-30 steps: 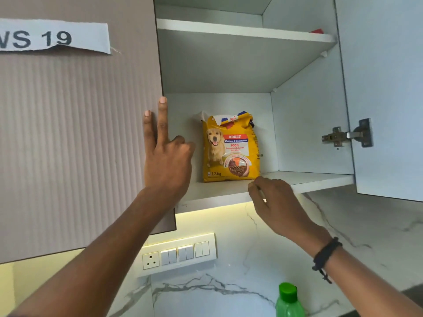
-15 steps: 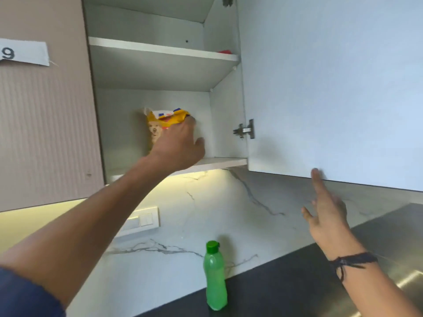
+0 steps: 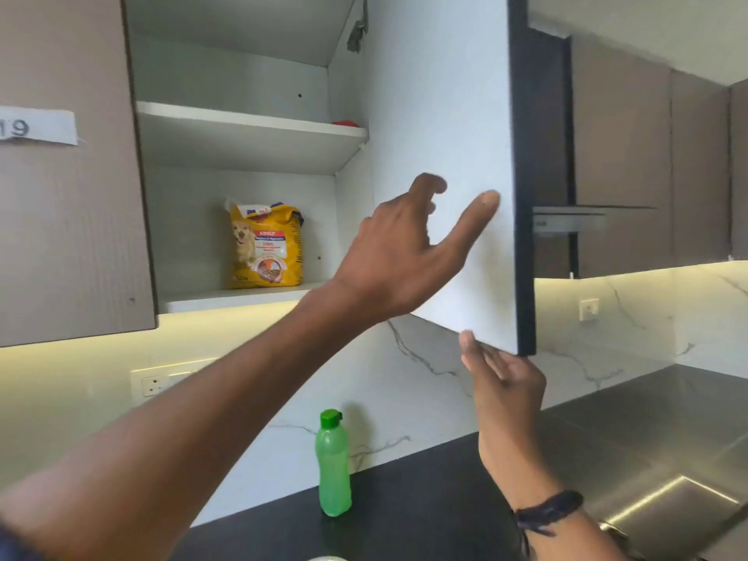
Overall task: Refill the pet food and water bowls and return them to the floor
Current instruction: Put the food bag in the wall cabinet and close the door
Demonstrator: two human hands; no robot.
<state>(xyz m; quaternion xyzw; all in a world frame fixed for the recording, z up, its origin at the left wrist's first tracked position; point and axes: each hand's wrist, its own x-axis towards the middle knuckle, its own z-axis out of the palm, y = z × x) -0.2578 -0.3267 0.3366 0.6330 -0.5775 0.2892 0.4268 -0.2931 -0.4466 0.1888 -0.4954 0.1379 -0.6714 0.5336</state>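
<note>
The yellow dog food bag (image 3: 265,247) stands upright on the cabinet's lower shelf (image 3: 210,296), a green bottle (image 3: 332,463) below on the counter (image 3: 425,479). The left hand (image 3: 398,253) hovers spread and empty before the open door (image 3: 441,115); the right hand (image 3: 506,378) touches its bottom corner with straight fingers. Best steady the door, then grip the bag mid-body.

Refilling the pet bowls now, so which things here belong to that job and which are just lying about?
Job: dog food bag, green bottle (likely water), open cabinet door.
Lying about: paper label, red thing on the upper shelf, wall socket.
</note>
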